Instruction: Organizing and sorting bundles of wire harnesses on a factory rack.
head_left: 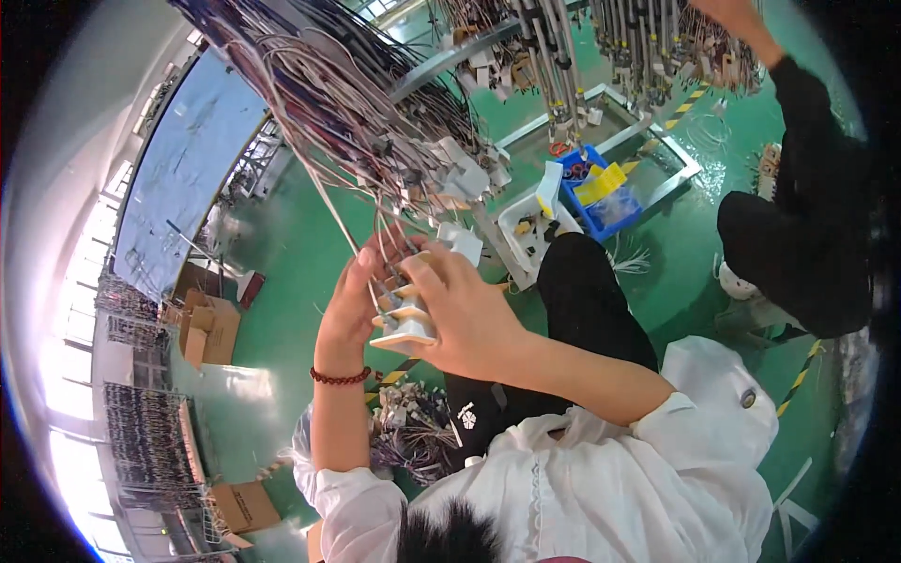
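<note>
The tiered white-and-cream piece point(413, 328) is gripped in the curled right hand point(474, 314), above the lap, apparently so that its wired side is turned leftward. The left hand point(349, 305) is narrowed among the wires point(330, 205) beside it; whether any are pinched cannot be told. The wires are led up to a cable bundle point(328, 98), held aloft near a metal rail point(460, 61), probably against tangling. Farther out, a blue bin point(617, 223) and a white bin point(509, 223) are set by the floor frame's point(678, 172) near edge, seemingly for easy reach.
</note>
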